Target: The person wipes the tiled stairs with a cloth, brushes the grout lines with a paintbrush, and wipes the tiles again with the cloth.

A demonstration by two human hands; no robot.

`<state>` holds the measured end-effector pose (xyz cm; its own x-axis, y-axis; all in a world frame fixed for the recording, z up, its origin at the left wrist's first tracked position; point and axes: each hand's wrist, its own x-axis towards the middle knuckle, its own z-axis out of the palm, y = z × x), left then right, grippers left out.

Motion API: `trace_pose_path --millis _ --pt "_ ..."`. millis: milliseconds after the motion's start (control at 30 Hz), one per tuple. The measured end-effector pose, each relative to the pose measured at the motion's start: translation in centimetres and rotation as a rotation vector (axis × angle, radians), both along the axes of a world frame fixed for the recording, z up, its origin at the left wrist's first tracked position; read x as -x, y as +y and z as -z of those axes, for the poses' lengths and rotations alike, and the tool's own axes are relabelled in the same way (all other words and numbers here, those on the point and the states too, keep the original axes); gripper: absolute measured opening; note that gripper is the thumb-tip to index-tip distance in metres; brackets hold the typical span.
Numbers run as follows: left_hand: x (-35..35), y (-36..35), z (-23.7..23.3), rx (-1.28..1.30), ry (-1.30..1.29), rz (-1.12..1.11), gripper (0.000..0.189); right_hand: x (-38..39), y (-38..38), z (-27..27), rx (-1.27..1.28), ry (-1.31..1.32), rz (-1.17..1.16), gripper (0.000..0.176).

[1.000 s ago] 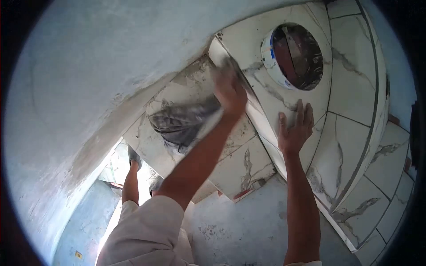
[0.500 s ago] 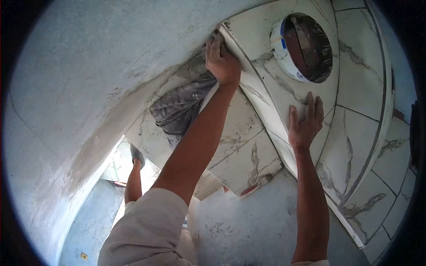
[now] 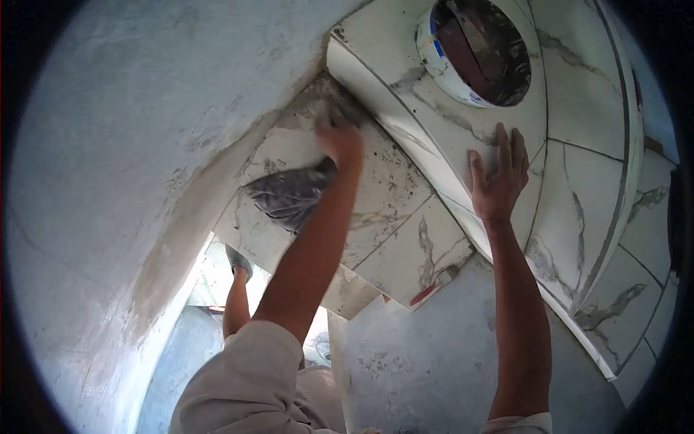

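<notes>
My left hand [image 3: 338,139] is over a dusty marbled tile step [image 3: 394,213], near the inner corner by the wall. Motion smears its fingers, so I cannot tell whether they hold anything. Just below that wrist lies a crumpled dark grey cloth [image 3: 285,197], partly hidden by my forearm. My right hand [image 3: 500,177] rests with fingers spread on the higher white marbled tile step [image 3: 441,108], close to its front edge. Beyond its fingertips stands a white bucket [image 3: 447,72] with a dark, smeared inside and a flat tool in it.
A brush with a red handle [image 3: 423,295] lies at the lower step's edge. A rough blue-grey wall [image 3: 159,108] rises on the left. More tiled steps [image 3: 578,79] curve away at the right. A leg with a grey shoe [image 3: 238,262] shows at lower left.
My left hand has left the corner at the upper step's riser and come down and leftward over the lower step. The right hand stays on the upper tile. The view has shifted slightly.
</notes>
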<state>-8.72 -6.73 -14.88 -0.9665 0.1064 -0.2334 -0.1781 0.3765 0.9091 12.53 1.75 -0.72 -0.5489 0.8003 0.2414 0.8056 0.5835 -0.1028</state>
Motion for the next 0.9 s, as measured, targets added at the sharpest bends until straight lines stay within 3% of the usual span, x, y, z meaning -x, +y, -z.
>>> trace_pose_path --millis 67,167,233,267,300,333,400,467,533,567,667,733,800,833,900 --pt "4.0 3.0 1.5 -0.016 0.023 -0.06 0.026 0.2 -0.2 -0.2 0.017 -0.02 0.026 0.071" --pt "1.9 4.4 0.8 0.071 0.008 0.05 0.026 0.3 -0.1 -0.3 0.034 -0.015 0.049 0.072" --pt "-3.7 1.6 0.4 0.055 -0.155 0.177 0.024 0.3 -0.3 -0.1 0.037 -0.004 0.049 0.072" --pt "-8.5 0.3 3.9 0.033 -0.011 0.238 0.023 0.2 -0.3 -0.1 0.043 -0.013 0.048 0.072" --pt "-11.7 -1.2 3.1 -0.022 -0.012 0.341 0.023 0.3 -0.2 -0.2 0.043 -0.02 0.047 0.072" --pt "-13.4 -1.5 1.2 -0.066 -0.044 0.287 0.024 0.3 -0.1 -0.2 0.039 -0.017 0.047 0.072" --pt "-11.5 -0.3 1.0 0.049 -0.203 0.248 0.023 0.0 0.0 0.0 0.028 0.011 0.007 0.073" --pt "-5.3 1.9 0.9 0.029 -0.174 0.078 0.022 0.0 -0.1 0.0 0.031 -0.011 0.015 0.073" --pt "1.6 3.6 -0.7 -0.042 -0.295 0.109 0.022 0.0 0.1 0.0 0.028 -0.025 0.023 0.073" --pt "0.4 3.0 -0.2 -0.029 -0.302 0.117 0.022 0.0 -0.2 -0.3 0.041 -0.035 0.038 0.073" --pt "-5.7 1.4 1.5 -0.037 0.013 0.146 0.02 0.5 0.2 -0.1 0.031 -0.009 0.03 0.072" --pt "-5.5 0.6 -0.3 -0.024 -0.094 0.231 0.022 0.3 0.1 -0.2 0.028 -0.005 0.022 0.072" --pt "-1.8 2.8 2.7 -0.045 -0.385 0.058 0.025 0.1 0.0 -0.1 0.032 -0.013 0.01 0.071" --pt "-0.7 3.7 2.5 -0.171 -0.39 -0.066 0.026 0.2 0.2 0.0 0.032 -0.019 0.006 0.071" --pt "-2.2 3.2 1.5 -0.07 -0.268 -0.037 0.027 0.2 0.0 -0.1 0.029 -0.017 0.012 0.071"
